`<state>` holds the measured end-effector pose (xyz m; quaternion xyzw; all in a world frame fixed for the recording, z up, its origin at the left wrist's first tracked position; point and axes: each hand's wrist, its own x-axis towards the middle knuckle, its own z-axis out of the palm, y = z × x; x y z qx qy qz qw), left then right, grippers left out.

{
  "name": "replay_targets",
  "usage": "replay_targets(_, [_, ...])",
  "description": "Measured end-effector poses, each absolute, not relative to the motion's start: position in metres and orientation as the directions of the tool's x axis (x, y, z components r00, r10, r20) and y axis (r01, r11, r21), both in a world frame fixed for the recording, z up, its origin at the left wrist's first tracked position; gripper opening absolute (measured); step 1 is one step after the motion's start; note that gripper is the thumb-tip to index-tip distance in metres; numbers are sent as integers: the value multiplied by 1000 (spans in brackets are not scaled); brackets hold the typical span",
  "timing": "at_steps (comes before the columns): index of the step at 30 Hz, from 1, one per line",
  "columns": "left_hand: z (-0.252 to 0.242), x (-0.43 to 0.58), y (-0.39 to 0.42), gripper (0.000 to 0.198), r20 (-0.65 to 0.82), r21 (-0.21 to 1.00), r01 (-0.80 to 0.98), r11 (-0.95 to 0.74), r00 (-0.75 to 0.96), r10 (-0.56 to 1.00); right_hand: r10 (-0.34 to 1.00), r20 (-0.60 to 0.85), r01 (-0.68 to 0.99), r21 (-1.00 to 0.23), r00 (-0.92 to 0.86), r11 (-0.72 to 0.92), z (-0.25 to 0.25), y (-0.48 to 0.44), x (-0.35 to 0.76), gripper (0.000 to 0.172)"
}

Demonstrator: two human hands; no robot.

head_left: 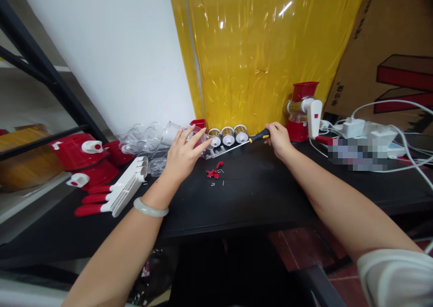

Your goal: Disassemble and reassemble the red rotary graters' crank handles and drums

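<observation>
My right hand (pixel 278 140) is closed around the black and yellow handle of a screwdriver (pixel 260 136). Its long thin shaft points left and down, ending by a clear plastic housing (pixel 209 150). Over that housing lies my left hand (pixel 184 153), fingers spread and curved across it; the thumb's hold is hidden. Three metal grater drums (pixel 228 136) with white ends stand in a row just behind the shaft. Small red plastic parts (pixel 213 174) and a few screws (pixel 223 183) lie on the black table in front.
To the left are red grater bodies (pixel 83 158), white crank handles (pixel 125 187) with red grips and several clear plastic parts (pixel 140 135). An assembled red and white rotary grater (pixel 301 117) stands at right, beside white chargers (pixel 353 127) and cables. Yellow sheeting (pixel 270 50) hangs behind the table (pixel 250 199).
</observation>
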<state>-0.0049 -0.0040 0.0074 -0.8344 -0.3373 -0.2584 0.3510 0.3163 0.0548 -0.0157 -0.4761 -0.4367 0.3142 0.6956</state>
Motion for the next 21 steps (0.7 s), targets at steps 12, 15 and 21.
replay_targets(12, [4, -3, -4, 66, 651, -266, 769, -581, 588, 481, 841, 296, 48, -950, 453, 308, -20, 63, 324, 18])
replay_targets(15, [4, -3, -4, 64, 693, -223, 800, -557, 532, 488, 826, 287, 36, -950, 484, 309, -20, 67, 330, 19])
replay_targets(21, [2, -7, 0, 68, 832, -26, 836, -548, 322, 452, 795, 239, 51, -966, 557, 255, -27, 74, 340, 18])
